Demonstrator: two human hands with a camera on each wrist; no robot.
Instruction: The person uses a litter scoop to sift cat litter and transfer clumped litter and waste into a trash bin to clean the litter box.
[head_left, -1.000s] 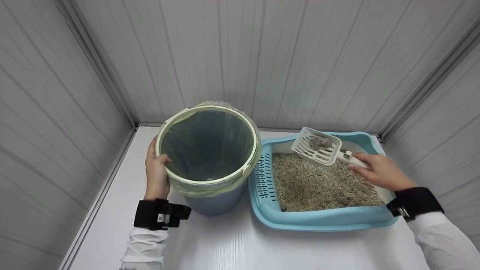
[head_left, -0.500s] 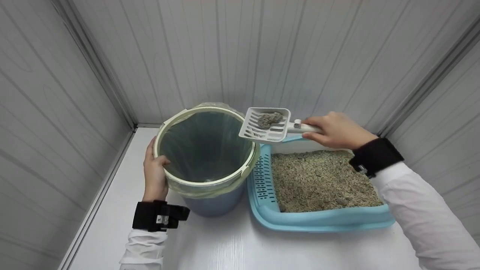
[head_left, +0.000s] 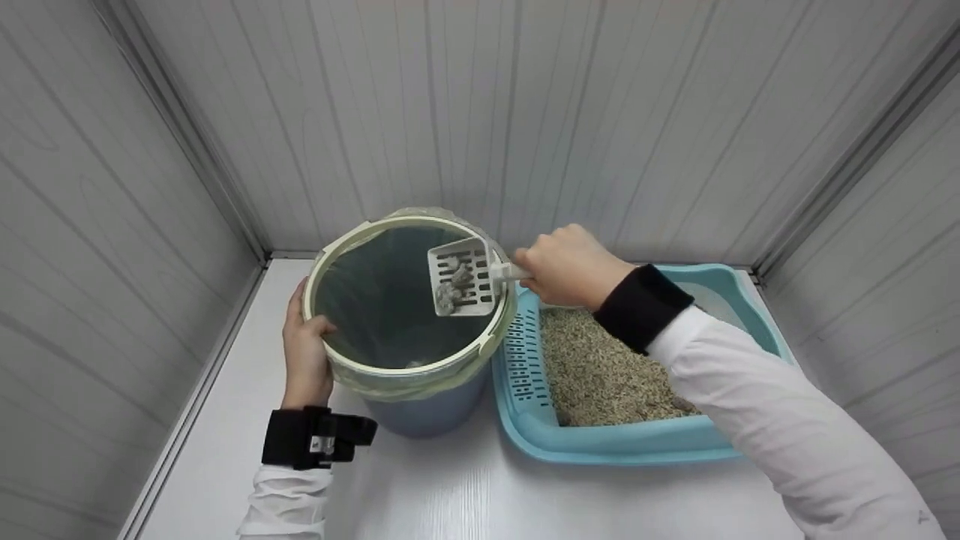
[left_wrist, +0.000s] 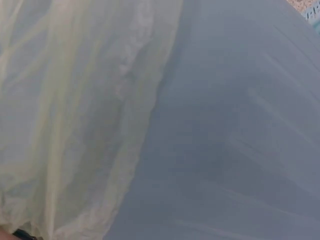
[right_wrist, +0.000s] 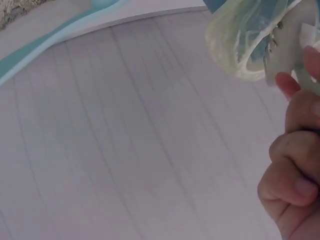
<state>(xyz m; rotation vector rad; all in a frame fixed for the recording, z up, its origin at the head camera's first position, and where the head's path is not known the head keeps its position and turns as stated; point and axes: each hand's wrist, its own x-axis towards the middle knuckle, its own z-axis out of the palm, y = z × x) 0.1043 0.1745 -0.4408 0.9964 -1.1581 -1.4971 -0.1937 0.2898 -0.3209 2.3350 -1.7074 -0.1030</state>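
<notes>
My right hand [head_left: 570, 268] grips the handle of a white slotted litter scoop [head_left: 486, 300], its fingers curled in the right wrist view too. The scoop's head is tilted over the opening of a blue trash bin [head_left: 427, 409], inside its right rim. Greyish litter clumps [head_left: 450, 289] lie on the slotted face. My left hand [head_left: 306, 352] holds the bin's cream rim [head_left: 352, 238] at the left, thumb over the inside edge. A thin yellowish bag [left_wrist: 75, 125] lines the bin and folds down outside, filling much of the left wrist view.
A light blue litter box [head_left: 622, 442] with granular litter [head_left: 600, 375] stands right beside the bin, partly covered by my right forearm. Grey panelled walls [head_left: 480, 112] close in the back and both sides. A white tabletop [head_left: 427, 495] lies underneath.
My right hand has carried the scoop left from above the litter box to over the bin and tipped its head. My left hand keeps its hold on the rim.
</notes>
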